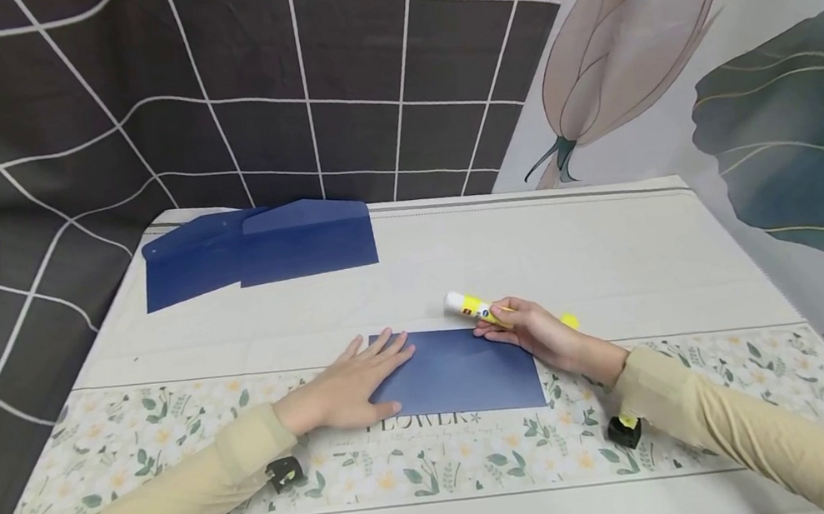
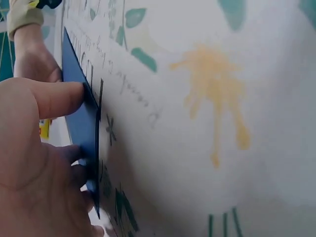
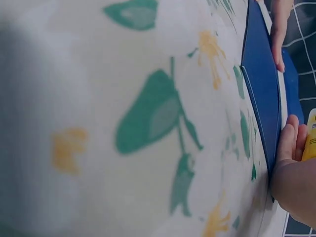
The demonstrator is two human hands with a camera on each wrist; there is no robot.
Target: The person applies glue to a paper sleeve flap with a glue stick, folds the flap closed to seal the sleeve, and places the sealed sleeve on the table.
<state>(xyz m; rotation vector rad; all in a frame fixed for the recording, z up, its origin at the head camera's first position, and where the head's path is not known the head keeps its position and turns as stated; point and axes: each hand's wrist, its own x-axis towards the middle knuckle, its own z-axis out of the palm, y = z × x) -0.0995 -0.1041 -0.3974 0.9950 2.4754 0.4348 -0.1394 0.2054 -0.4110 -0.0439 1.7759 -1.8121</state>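
A dark blue paper envelope (image 1: 463, 381) lies flat near the middle of the table. Across its left end rests my left hand (image 1: 354, 386), fingers spread and thumb near the lower edge. My right hand (image 1: 544, 337) grips a yellow and white glue stick (image 1: 471, 305) above the envelope's upper right part, white end pointing to the upper left. The other fingers of that hand are at the envelope's top edge. In the right wrist view the glue stick (image 3: 311, 136) shows only in part, at the right border. A small yellow cap (image 1: 569, 321) stands just behind the right wrist.
Two more blue envelopes (image 1: 309, 247) lie overlapping at the back left of the table, flaps raised away from me. A cloth (image 1: 608, 261) with a floral band covers the table. Behind hang a dark grid curtain (image 1: 353, 54) and a leaf-patterned one (image 1: 631, 41).
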